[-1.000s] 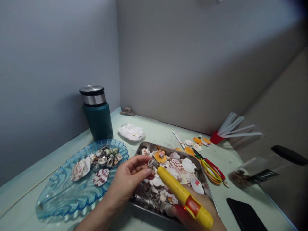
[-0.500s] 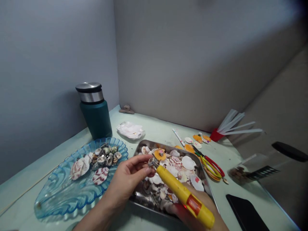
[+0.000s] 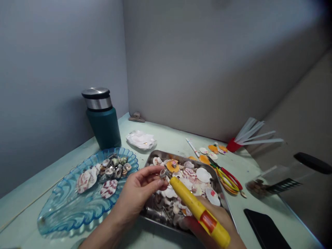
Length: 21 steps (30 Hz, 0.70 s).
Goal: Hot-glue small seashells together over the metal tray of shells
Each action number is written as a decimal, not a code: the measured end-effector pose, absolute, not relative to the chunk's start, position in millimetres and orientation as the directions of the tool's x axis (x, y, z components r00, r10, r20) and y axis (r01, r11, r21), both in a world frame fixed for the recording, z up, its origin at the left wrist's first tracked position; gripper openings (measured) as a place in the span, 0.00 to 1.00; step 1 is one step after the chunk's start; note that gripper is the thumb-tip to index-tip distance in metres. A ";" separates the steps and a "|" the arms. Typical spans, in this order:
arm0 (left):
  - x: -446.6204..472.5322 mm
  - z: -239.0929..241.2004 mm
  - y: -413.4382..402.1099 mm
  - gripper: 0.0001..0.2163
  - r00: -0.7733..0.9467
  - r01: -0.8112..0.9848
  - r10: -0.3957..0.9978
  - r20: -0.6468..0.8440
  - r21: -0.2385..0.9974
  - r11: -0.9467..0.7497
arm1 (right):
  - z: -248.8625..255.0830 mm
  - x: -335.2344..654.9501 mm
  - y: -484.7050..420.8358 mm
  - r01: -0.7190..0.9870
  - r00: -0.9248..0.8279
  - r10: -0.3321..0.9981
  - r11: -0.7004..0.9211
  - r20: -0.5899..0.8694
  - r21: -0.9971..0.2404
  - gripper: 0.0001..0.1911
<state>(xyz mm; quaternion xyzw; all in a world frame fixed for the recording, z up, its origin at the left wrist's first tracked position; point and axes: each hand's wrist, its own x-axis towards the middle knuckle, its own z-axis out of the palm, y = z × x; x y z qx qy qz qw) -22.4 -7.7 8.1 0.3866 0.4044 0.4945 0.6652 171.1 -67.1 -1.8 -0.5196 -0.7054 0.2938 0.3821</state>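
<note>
My left hand [image 3: 137, 190] pinches a small greyish shell [image 3: 163, 173] between thumb and fingertips. In my right hand [image 3: 220, 214] is a yellow hot glue gun [image 3: 189, 200], its nozzle close against that shell. Whether the nozzle touches it I cannot tell. The gun's body hides much of my right hand's fingers, and a small red light glows near them. Both hands are over a metal tray [image 3: 149, 212] full of shells. Inside the tray, just beyond the nozzle, lies an orange shell [image 3: 172, 166] with a small piece on top.
Left stands a blue scalloped dish [image 3: 70, 211] with shells, a teal bottle [image 3: 103, 128] behind it. A white packet [image 3: 141, 140] lies beyond the tray. Toward the right are scissors [image 3: 229, 180], a red cup [image 3: 233, 145] of glue sticks, a clear container [image 3: 259, 188] and a black phone-like slab [image 3: 264, 228].
Almost nothing differs. The small shell and the glue gun's tip have shifted very slightly, still close together.
</note>
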 end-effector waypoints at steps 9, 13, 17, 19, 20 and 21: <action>-23.2 8.3 -7.7 0.15 0.194 -0.356 0.968 -0.161 0.908 0.223 | -13.1 170.8 -69.1 0.476 -0.131 0.949 0.313 0.286 -0.822 0.13; -24.1 6.2 -8.0 0.15 0.209 -0.349 0.965 -0.155 0.910 0.222 | -20.8 177.7 -70.5 0.551 -0.069 0.958 0.269 0.278 -0.790 0.15; -24.3 5.9 -8.0 0.13 0.210 -0.332 0.965 -0.156 0.917 0.221 | -21.8 179.0 -69.5 0.569 -0.060 0.959 0.262 0.278 -0.780 0.17; -24.1 6.2 -7.9 0.13 0.211 -0.322 0.964 -0.160 0.920 0.223 | -18.5 176.9 -68.5 0.565 -0.087 0.958 0.275 0.275 -0.778 0.16; -23.9 6.3 -7.9 0.13 0.210 -0.316 0.964 -0.162 0.922 0.223 | -16.4 175.6 -68.1 0.560 -0.106 0.957 0.281 0.269 -0.779 0.15; -23.7 6.5 -8.1 0.13 0.205 -0.310 0.965 -0.161 0.925 0.221 | -14.2 174.4 -67.8 0.555 -0.126 0.957 0.285 0.260 -0.782 0.14</action>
